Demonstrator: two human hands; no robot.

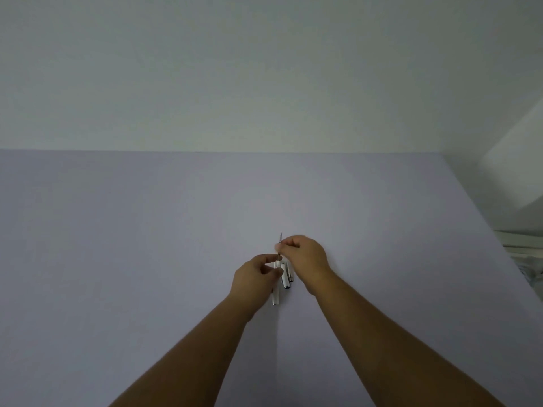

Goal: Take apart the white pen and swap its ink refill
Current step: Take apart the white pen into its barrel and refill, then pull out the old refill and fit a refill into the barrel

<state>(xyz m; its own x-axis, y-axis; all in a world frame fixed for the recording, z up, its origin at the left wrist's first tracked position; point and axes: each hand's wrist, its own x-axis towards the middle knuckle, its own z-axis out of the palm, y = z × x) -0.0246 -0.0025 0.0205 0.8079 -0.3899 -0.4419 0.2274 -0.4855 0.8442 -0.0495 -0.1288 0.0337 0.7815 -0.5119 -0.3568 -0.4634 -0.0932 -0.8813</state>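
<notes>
My left hand (255, 276) pinches a white pen barrel (276, 292) that points down toward me, its lower end at about the wrist. My right hand (305, 254) pinches a thin ink refill (280, 240) whose metal tip sticks up past my fingers; its lower end meets the top of the barrel. Two more white pen parts (286, 277) with dark ends lie side by side on the table just under my right hand. Whether the refill sits inside the barrel is hidden by my fingers.
The work surface is a pale lilac table (147, 259) that ends at a plain wall at the back. Its right edge runs diagonally down the right side, with a white box shape (514, 177) and some clutter (529, 259) beyond it.
</notes>
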